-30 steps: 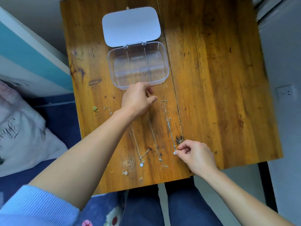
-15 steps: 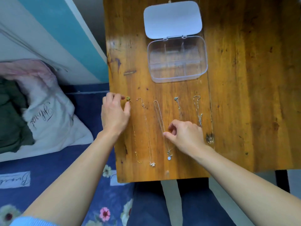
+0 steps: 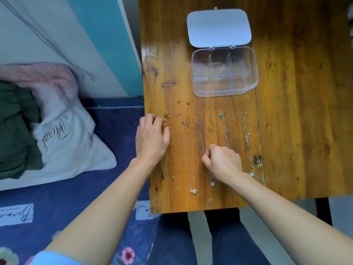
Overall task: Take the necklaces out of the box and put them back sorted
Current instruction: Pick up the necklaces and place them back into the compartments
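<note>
Several necklaces lie stretched side by side on the wooden table (image 3: 298,131). From the left: a gold chain with a green bead (image 3: 171,148), a rose-gold chain (image 3: 188,150), a thin silver chain with a pale pendant (image 3: 201,134), and two more silver chains (image 3: 225,131) (image 3: 247,140). The clear compartment box (image 3: 224,70) stands open behind them, nothing visible inside, its white lid (image 3: 218,27) folded back. My left hand (image 3: 151,139) rests by the gold chain's top, fingers curled at it. My right hand (image 3: 222,162) pinches the thin silver chain at its middle.
The table's left edge borders a bed with a blue flowered sheet (image 3: 57,207) and a white and pink pillow (image 3: 63,134). A teal and white wall (image 3: 103,44) rises behind. My legs in dark trousers (image 3: 210,240) are under the table's near edge.
My left hand went from the box front to the gold chain at the left. My right hand left the rightmost chain's pendant and moved left onto the thin silver chain. The camera turned left.
</note>
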Demonstrator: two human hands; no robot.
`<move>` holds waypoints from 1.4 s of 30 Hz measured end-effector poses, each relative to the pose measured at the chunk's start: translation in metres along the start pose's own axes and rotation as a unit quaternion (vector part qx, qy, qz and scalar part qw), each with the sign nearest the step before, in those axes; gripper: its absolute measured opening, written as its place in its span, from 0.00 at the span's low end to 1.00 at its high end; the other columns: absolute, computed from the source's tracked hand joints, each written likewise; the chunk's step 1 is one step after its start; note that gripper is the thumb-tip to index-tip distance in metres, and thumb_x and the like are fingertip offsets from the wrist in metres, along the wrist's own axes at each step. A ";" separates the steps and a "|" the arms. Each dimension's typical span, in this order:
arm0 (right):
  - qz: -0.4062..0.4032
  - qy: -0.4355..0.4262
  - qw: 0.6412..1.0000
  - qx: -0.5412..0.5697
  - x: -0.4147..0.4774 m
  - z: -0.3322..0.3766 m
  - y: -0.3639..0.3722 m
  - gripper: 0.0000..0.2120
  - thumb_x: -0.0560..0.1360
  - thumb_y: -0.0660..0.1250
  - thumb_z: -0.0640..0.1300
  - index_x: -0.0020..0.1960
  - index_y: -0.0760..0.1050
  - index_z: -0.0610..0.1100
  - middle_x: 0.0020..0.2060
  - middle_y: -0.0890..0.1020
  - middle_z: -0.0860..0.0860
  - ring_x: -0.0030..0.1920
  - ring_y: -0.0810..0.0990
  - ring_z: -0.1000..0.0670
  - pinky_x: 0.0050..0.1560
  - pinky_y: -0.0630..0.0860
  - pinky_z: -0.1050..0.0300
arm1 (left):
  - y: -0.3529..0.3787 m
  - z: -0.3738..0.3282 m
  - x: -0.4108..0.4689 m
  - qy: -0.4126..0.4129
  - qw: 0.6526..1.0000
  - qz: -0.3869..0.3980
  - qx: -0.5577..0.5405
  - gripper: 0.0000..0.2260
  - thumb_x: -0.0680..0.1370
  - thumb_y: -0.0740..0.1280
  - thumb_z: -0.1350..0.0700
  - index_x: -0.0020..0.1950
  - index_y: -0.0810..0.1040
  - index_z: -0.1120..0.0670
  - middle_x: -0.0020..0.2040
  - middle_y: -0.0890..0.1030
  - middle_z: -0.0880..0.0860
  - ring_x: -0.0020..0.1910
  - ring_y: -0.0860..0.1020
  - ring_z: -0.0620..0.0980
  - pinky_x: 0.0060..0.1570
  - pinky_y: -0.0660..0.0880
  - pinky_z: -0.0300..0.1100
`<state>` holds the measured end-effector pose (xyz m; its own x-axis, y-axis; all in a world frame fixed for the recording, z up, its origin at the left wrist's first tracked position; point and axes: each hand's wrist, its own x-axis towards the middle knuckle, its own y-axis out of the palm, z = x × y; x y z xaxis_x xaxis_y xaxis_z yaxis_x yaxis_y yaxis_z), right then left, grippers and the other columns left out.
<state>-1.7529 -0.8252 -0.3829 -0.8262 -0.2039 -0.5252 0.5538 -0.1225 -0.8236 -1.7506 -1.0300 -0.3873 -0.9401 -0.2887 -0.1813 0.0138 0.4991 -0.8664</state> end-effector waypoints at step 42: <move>-0.181 -0.101 0.851 0.483 0.111 0.006 -0.234 0.05 0.71 0.68 0.37 0.44 0.82 0.41 0.37 0.84 0.45 0.36 0.85 0.51 0.31 0.77 0.62 | 0.009 -0.027 -0.006 -0.239 0.956 0.164 -0.035 0.10 0.71 0.72 0.52 0.34 0.76 0.54 0.31 0.77 0.52 0.34 0.79 0.52 0.34 0.77 0.44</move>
<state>-1.9735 -0.8248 -0.2471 -0.9800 -0.1345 -0.1469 0.1750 -0.9337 -0.3124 -1.7543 -1.0015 -0.3815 -0.6260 -0.4386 -0.6448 0.2434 0.6756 -0.6959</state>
